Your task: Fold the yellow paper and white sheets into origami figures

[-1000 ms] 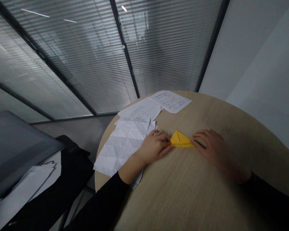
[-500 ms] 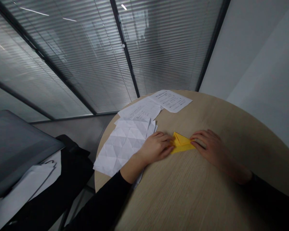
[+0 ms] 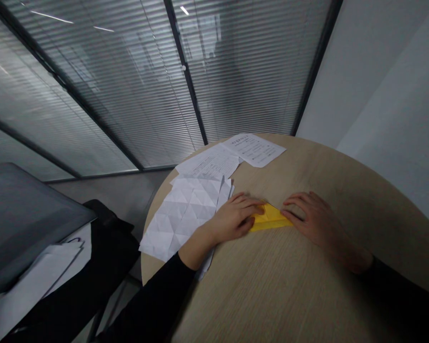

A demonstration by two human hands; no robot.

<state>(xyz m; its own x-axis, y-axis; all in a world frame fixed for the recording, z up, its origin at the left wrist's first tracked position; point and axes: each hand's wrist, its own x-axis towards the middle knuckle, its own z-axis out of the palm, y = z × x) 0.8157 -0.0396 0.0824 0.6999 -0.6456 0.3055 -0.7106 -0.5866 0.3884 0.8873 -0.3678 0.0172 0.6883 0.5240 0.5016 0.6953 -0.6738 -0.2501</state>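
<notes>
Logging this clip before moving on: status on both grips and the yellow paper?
Left grip covering left part of folded yellow paper. Right grip at its right end. White creased sheets off to the left.

1. the room is dim and greyish, its light soft and low in contrast
2. the blinds (image 3: 257, 85) look palest at the left and darker toward the right
3. thin white streaks of glare (image 3: 52, 17) cross the blinds at upper left
4. a soft shadow darkens the table (image 3: 257, 286) beside the right hand (image 3: 309, 214)
5. the black sleeves (image 3: 153, 295) sink into near-featureless dark
6. print on the sheets (image 3: 255, 148) is too soft to read
7. wide-angle distortion slants the window frames (image 3: 188, 81) and stretches things toward the edges
</notes>
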